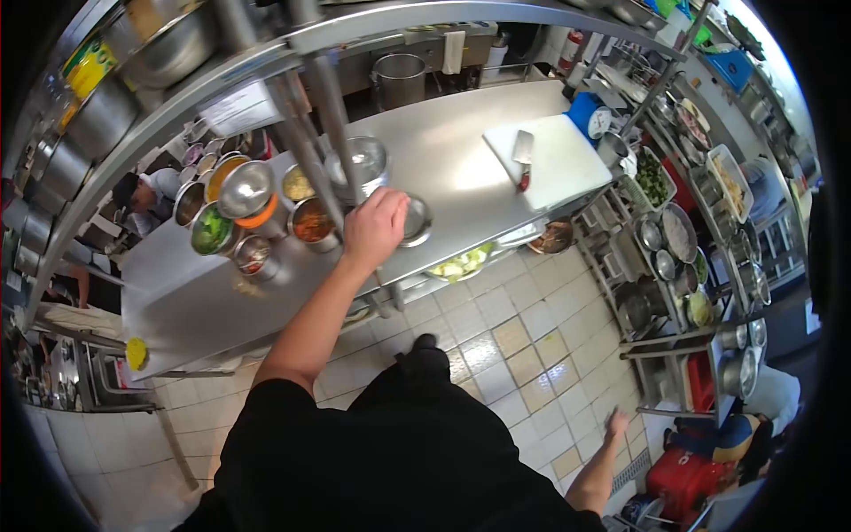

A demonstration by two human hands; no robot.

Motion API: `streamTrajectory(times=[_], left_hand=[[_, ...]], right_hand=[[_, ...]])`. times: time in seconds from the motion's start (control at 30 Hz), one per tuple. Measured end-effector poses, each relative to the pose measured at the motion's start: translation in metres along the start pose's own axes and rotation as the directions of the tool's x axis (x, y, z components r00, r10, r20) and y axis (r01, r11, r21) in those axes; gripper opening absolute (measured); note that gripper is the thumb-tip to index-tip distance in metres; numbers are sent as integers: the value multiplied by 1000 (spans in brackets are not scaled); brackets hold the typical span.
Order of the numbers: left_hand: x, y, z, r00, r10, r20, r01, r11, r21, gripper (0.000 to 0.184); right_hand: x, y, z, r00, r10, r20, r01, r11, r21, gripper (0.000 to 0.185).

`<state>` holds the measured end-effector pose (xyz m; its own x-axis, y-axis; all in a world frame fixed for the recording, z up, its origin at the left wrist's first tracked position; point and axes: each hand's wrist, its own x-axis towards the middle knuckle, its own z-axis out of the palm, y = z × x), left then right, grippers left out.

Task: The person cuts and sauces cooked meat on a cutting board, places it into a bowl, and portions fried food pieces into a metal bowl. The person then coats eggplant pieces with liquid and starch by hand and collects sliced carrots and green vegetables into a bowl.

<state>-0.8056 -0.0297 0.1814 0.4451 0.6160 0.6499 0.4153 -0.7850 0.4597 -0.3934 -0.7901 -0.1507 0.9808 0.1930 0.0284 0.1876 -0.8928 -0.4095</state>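
Observation:
My left hand [377, 229] is closed, its fingers curled down over the steel counter beside a shelf post and a small metal bowl [415, 222]. The palm is hidden, so whether it grips the bowl, the post or another thing is unclear. A larger metal bowl [362, 161] sits just beyond. Left of the hand stands a steel container of red and green chopped food [312, 222]. My right hand [617, 423] hangs low at my side above the tiled floor, small in view, with nothing visible in it and fingers seemingly loosely apart.
A cleaver [523, 158] lies on a white cutting board [558, 177], near a blue scale [587, 115]. Crowded racks [665, 337] line the right side. Several food containers [213, 229] fill the counter's left part. Co-workers [146, 191] are at the left and lower right, beside a red crate [687, 479].

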Motion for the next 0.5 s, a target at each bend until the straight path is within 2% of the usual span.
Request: streamTrajectory(times=[0.03, 0.07, 0.1, 0.13, 0.17, 0.2, 0.23, 0.27, 0.3, 0.33, 0.37, 0.4, 0.43, 0.47, 0.5], left_hand=[[-1, -43, 60, 996, -79, 42, 65, 961, 270, 17], [5, -88, 108, 987, -150, 65, 96, 854, 511, 20], [18, -106, 126, 870, -447, 208, 216, 724, 655, 23], [31, -113, 138, 768, -590, 250, 296, 672, 679, 23], [38, -129, 149, 679, -687, 259, 389, 636, 667, 24], [26, -162, 167, 818, -544, 189, 284, 666, 690, 24], [21, -200, 177, 855, -500, 139, 244, 623, 743, 25], [22, -231, 177, 851, -470, 232, 106, 588, 802, 24], [22, -257, 178, 802, -473, 364, -139, 445, 885, 24], [29, -247, 169, 729, -497, 470, -331, 345, 878, 24], [22, -271, 168, 839, -383, 387, -228, 399, 888, 21], [25, -267, 170, 912, -362, 191, 12, 491, 871, 19], [41, -245, 162, 862, -469, 192, 33, 431, 902, 19], [32, -322, 155, 914, -355, 195, 23, 525, 851, 19], [78, -213, 142, 850, -522, 66, 115, 307, 945, 19]], right_hand=[[50, -81, -38, 958, 207, 198, -215, 977, 18, 36], [104, -96, -34, 975, 106, 194, -129, 986, 107, 34], [136, -145, -46, 957, 114, 267, -196, 933, 303, 35], [183, -133, -20, 931, -333, -148, 343, 938, 49, 39], [189, -213, -66, 973, 18, 229, -11, 999, -34, 41], [196, -249, -81, 986, -81, 146, 95, 991, -92, 40], [224, -237, -71, 969, -200, 148, 216, 972, -98, 39], [231, -253, -87, 968, -139, 210, 145, 989, -14, 39], [232, -280, -116, 950, -76, 303, 84, 996, -14, 44], [237, -299, -147, 916, -32, 399, 40, 999, -12, 50], [245, -296, -170, 921, 14, 389, -9, 1000, -16, 48], [252, -293, -188, 924, 50, 379, -48, 999, -16, 46], [266, -287, -196, 922, 81, 378, -81, 997, -14, 44], [282, -269, -200, 943, 64, 327, -78, 997, 28, 42], [300, -239, -205, 961, 49, 272, -70, 995, 68, 40]])
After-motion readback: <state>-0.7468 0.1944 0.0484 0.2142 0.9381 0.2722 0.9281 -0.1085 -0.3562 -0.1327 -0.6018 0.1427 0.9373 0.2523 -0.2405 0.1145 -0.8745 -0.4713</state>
